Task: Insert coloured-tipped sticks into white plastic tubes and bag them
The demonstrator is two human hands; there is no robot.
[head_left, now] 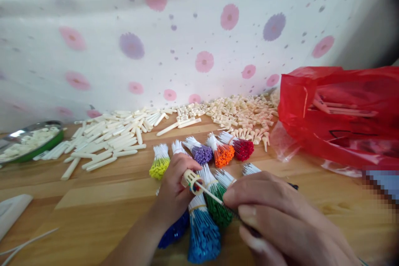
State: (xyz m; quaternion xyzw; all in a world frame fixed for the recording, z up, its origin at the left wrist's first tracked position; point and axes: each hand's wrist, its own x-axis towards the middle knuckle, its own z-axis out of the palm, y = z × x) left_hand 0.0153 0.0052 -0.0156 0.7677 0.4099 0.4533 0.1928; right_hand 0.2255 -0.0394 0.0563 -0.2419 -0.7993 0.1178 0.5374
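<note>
My left hand (177, 189) is closed around a cream slotted pen barrel part (192, 181), its open end facing right, with small coloured bits showing inside. Pinched in my right hand (274, 212) is a thin white pen refill (210, 194) with a dark end near the fingers. The refill's far end reaches the mouth of the barrel part; how deep it sits I cannot tell. Below and around both hands lie banded refill bundles: light blue (204, 237), dark blue (176, 230), green (220, 208), yellow (159, 164), purple (201, 153), orange (222, 153) and red (241, 147).
Cream pen tubes (106, 141) lie heaped at back left, beside a green-sided metal dish (51, 139) of small white parts. Slotted parts (240, 112) are piled at back centre. A red plastic bag (343, 116) stands at right. A patterned sheet (174, 50) covers the wall.
</note>
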